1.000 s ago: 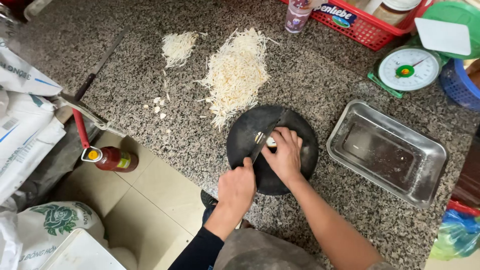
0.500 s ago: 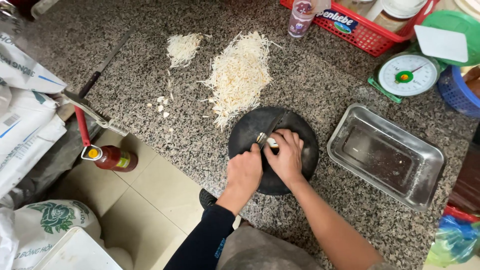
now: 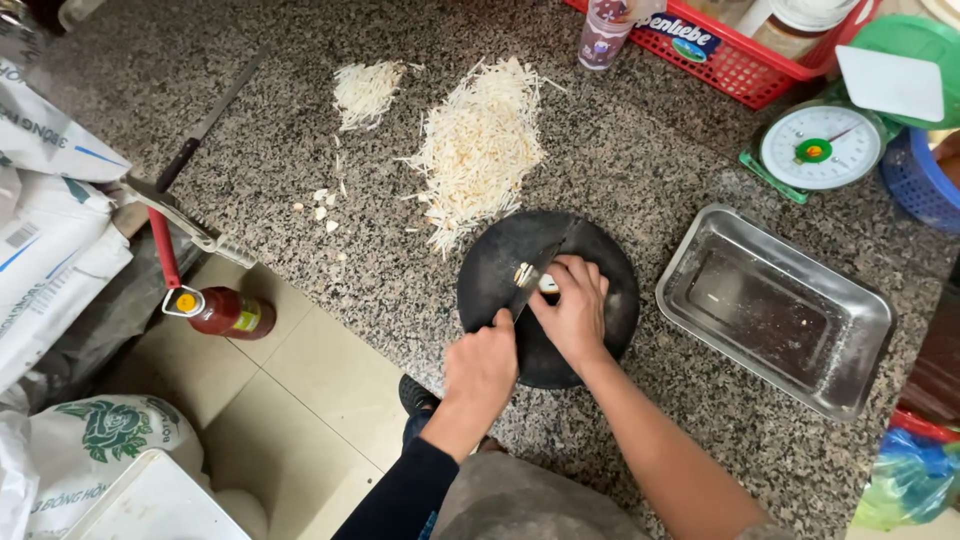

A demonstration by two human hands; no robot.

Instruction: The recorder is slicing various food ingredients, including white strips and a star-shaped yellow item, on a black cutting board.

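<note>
A: What is in hand?

B: The left hand [image 3: 482,365] grips a knife [image 3: 527,287] by the handle, blade angled across a round black board [image 3: 600,340]. The right hand [image 3: 575,310] is curled over a small pale piece [image 3: 524,274] at the board's middle, fingertips pinning it against the blade.

A: What appears finished?

B: Two heaps of pale slivers lie on the granite counter [image 3: 300,130] beyond the board: a large pile [image 3: 480,145] and a small pile [image 3: 365,92] to its left. Judging by their bulk, a good deal of cutting is done.

A: And what remains?

B: The piece under the blade is only partly cut. A few whole bits [image 3: 320,205] sit loose on the counter between the piles and the counter's edge, seemingly uncut. The steel tray [image 3: 700,255] to the right of the board holds nothing that can be made out, so no slivers have gone into it.
</note>
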